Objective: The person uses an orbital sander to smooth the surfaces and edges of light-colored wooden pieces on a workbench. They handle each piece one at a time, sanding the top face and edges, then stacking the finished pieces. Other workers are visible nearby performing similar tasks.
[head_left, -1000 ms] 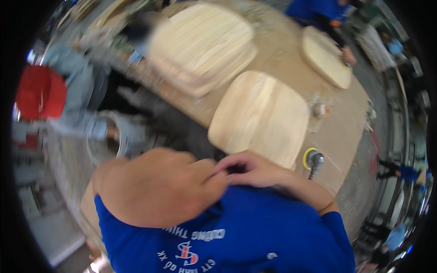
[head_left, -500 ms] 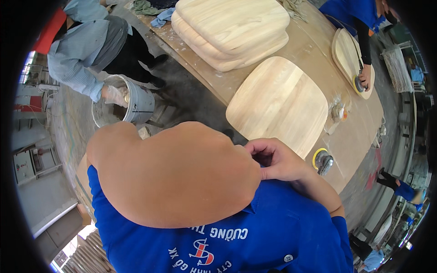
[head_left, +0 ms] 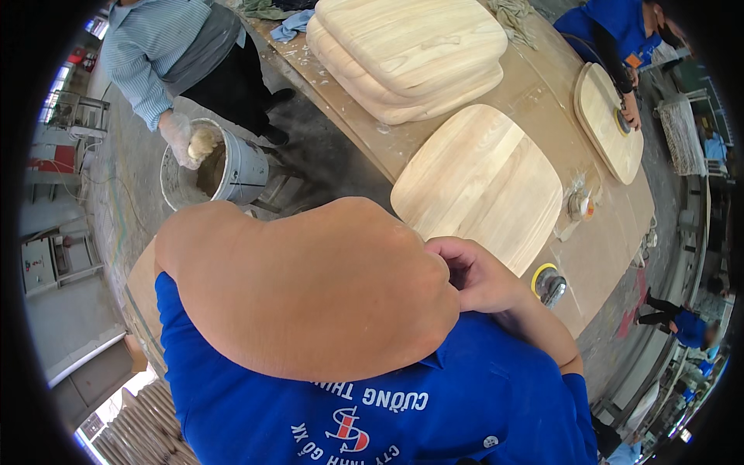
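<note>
Close to the camera, my bent left arm fills the middle of the view, and my left hand [head_left: 407, 283] shows only its back, with the fingers hidden. Against it rests my right hand [head_left: 484, 277], fingers curled and closed toward the thumb; what they grip, if anything, is hidden. Both hands are raised in front of my blue shirt [head_left: 333, 422]. Beyond them a rounded pale wooden panel [head_left: 480, 186] lies flat on the table, touched by neither hand. A sander with a yellow-rimmed pad [head_left: 549, 285] lies on the table near my right forearm.
A stack of wooden panels [head_left: 407, 46] stands on the brown-covered table [head_left: 620, 240]. At right, a co-worker in blue [head_left: 612, 39] works a sander on another panel [head_left: 601, 116]. At left, a person in a striped shirt [head_left: 151, 54] holds a pale wad over a bucket [head_left: 248, 170].
The view has shifted slightly. The person at left has lifted a gloved hand with a pale wad out of the bucket. The co-worker's sander has moved up the panel. My hands stay together.
</note>
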Tool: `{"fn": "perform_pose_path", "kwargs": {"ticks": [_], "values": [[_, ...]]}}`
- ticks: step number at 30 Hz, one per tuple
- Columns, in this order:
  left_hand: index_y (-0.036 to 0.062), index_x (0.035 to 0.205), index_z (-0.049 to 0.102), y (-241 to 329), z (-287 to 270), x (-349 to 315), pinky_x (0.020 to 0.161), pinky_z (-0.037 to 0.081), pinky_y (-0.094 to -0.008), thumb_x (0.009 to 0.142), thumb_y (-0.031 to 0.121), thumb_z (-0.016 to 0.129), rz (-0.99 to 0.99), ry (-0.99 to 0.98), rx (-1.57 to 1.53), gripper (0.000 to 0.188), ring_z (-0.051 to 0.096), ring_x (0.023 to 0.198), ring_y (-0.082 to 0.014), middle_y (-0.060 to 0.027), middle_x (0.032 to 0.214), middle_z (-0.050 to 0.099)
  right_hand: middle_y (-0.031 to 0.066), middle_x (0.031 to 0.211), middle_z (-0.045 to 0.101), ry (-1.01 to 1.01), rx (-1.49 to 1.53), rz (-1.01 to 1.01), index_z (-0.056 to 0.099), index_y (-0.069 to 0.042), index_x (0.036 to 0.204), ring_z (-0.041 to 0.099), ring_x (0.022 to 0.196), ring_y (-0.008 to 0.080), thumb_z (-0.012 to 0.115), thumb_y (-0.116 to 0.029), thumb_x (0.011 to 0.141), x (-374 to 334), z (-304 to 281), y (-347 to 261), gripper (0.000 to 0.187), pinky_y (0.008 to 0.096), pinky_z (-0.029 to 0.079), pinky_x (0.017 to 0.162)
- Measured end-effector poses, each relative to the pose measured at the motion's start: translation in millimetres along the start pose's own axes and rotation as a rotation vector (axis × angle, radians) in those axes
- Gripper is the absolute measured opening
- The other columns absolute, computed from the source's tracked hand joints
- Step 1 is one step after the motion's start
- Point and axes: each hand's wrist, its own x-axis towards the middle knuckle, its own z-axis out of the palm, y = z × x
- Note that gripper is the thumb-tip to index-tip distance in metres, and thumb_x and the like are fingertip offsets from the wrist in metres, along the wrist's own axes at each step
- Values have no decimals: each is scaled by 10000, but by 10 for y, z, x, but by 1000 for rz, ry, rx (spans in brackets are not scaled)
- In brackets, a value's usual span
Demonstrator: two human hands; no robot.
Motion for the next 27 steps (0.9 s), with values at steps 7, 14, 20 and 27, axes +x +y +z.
{"fn": "perform_pose_path", "kwargs": {"ticks": [7, 14, 20, 27], "values": [[-32, 966, 586, -160, -11, -32, 424, 454, -306, 809, 344, 683, 150, -43, -271, 418, 565, 550, -204, -100, 822, 529, 19, 996, 613, 1, -72, 83, 553, -33, 1183, 560, 931, 104, 750, -118, 812, 4, -113, 3, 428, 253, 447, 862], [-21, 1067, 578, -197, 17, -108, 543, 506, -324, 838, 355, 669, 139, -99, -343, 450, 624, 720, -258, -128, 1049, 556, 110, 1216, 601, -309, 105, 241, 415, -8, 1393, 573, 1096, 172, 652, -253, 909, 170, -333, 309, 592, 313, 449, 959], [51, 1033, 598, -136, 48, -57, 597, 505, -324, 857, 287, 645, 110, -40, -272, 298, 614, 840, -222, -65, 1079, 561, 112, 1272, 568, -309, 191, 154, 432, 6, 1364, 543, 1157, 165, 679, -187, 887, 295, -326, 277, 571, 308, 436, 997], [37, 986, 623, -126, 43, 49, 627, 506, -318, 833, 243, 691, 158, 41, -438, 266, 613, 844, -239, -70, 1016, 600, 92, 1309, 537, -244, 119, 122, 443, -36, 1378, 521, 1168, 159, 534, -223, 982, 253, -269, 253, 448, 311, 412, 1008]]}}
